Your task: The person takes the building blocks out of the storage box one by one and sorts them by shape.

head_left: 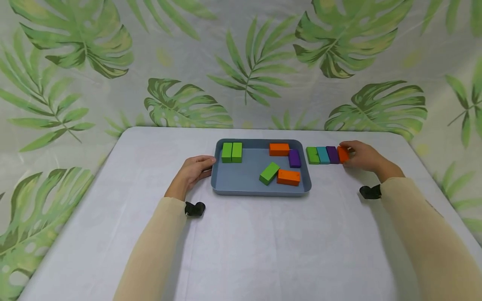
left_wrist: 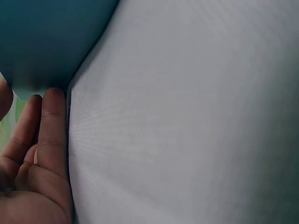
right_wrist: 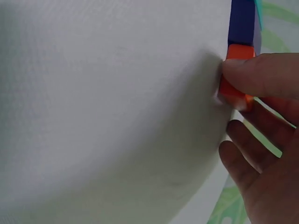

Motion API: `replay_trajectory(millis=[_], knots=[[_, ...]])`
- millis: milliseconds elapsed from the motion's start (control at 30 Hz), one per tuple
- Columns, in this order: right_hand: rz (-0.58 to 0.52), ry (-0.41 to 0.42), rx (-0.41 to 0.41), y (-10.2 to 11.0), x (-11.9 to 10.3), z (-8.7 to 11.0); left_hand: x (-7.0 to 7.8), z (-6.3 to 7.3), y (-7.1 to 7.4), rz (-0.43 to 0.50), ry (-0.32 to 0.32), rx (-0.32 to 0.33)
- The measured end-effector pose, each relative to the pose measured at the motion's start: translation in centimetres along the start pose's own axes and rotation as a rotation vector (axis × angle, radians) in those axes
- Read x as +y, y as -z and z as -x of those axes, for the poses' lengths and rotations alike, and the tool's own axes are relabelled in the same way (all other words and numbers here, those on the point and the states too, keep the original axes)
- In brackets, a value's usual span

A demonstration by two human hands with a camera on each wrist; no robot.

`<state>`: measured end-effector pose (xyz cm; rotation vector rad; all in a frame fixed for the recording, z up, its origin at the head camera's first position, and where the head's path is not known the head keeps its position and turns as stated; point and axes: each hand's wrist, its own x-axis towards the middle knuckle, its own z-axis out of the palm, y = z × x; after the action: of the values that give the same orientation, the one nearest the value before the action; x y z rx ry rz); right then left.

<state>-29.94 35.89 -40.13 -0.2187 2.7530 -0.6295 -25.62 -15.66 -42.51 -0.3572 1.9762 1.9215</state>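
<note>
In the head view my left hand (head_left: 193,169) is at the left side of a blue-grey tray (head_left: 241,193); its fingertips touch the tray's edge. The left wrist view shows straight fingers (left_wrist: 51,126) against the tray wall (left_wrist: 51,42). My right hand (head_left: 363,156) pinches an orange block (head_left: 343,154) between thumb and fingers, at the right end of a row. Beside it in the row lie a purple block (head_left: 333,155), a blue block (head_left: 323,155) and a green block (head_left: 312,155). The right wrist view shows the thumb (right_wrist: 247,74) on the orange block (right_wrist: 240,51).
Inside the tray, two green blocks (head_left: 232,152) stand side by side at the left. An orange block (head_left: 279,149), a purple block (head_left: 295,159), a tilted green block (head_left: 269,173) and another orange block (head_left: 288,177) lie at the right. White cloth (head_left: 263,242) covers the table.
</note>
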Motion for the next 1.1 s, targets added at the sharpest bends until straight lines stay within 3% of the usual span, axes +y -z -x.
replay_trajectory(millis=[600,867,967,1100], knots=[[0.040,-0.002,-0.009,-0.1,-0.3,-0.1,-0.1,-0.1,-0.1,-0.005,-0.002,0.006],[0.052,0.025,0.007,0.9,-1.3,0.8,-0.2,-0.1,-0.2,-0.010,-0.007,-0.004],[0.078,0.073,0.058,1.3,-2.7,1.2,-0.2,-0.2,-0.1,-0.004,-0.008,-0.001],[0.109,0.197,0.114,1.3,-5.4,1.3,-0.3,-0.3,0.0,-0.004,-0.009,0.001]])
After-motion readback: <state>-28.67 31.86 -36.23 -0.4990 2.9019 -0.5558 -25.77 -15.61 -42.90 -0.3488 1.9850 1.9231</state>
